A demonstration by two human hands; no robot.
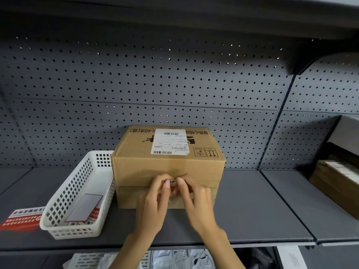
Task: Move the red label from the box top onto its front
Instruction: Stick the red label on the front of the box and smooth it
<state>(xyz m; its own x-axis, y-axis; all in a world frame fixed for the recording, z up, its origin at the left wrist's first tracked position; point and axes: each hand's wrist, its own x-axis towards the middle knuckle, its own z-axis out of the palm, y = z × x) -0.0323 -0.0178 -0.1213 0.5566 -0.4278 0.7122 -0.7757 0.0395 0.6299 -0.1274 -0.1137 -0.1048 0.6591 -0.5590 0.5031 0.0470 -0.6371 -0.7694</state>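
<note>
A brown cardboard box (169, 166) stands on a grey shelf, with a white shipping label on its top. Both my hands are pressed together against the box's front face. My left hand (155, 199) and my right hand (194, 195) pinch a small label (172, 181) between their fingertips; only a white strip with dark print shows, the rest is hidden by my fingers. The label sits at the front face, just below the tape seam. I cannot tell whether it is stuck to the cardboard.
A white perforated basket (77, 197) stands left of the box, with a white sheet and red-printed labels inside. A red and white label sheet (21, 218) lies on the shelf at far left. Another carton (338, 179) sits at the right. Pegboard backs the shelf.
</note>
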